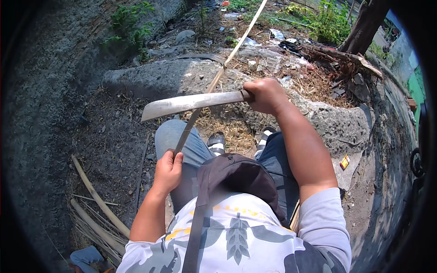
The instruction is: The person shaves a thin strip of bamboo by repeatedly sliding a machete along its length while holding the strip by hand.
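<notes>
My right hand is closed around the dark handle of a machete. Its broad, worn blade points left, nearly level, and lies across a long bamboo strip. Whether the edge bites into the strip cannot be made out. My left hand grips the strip's near, darker end above my left thigh, thumb on top. From there the strip slants away up and to the right, past the blade, and leaves the picture at the top. Pale shavings litter the ground between my feet.
A rough concrete ledge runs across ahead of my knees. Split poles and thin strips lie at lower left, near a blue cloth shape. A dark bag rests on my lap. A tree trunk stands far right; a small packet lies right.
</notes>
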Action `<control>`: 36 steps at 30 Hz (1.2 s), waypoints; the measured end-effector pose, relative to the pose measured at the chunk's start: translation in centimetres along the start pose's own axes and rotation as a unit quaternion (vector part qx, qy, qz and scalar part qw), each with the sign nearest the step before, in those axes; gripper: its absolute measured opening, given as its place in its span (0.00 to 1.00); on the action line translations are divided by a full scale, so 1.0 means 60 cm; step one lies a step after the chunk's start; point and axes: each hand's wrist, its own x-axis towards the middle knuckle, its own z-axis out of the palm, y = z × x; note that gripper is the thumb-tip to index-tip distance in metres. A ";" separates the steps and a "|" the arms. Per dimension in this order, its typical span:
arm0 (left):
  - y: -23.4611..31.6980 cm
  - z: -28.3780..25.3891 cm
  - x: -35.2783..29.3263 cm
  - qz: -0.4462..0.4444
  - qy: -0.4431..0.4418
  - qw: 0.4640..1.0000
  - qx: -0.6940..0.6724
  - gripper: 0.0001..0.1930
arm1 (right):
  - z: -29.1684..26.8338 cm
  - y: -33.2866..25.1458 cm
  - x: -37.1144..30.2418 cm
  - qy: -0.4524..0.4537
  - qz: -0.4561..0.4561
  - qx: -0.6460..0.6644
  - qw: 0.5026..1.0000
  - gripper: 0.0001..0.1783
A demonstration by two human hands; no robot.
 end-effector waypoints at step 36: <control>0.001 -0.022 -0.021 -0.020 -0.019 0.997 -0.072 0.15 | 0.012 0.024 0.001 0.050 0.059 0.019 0.997 0.07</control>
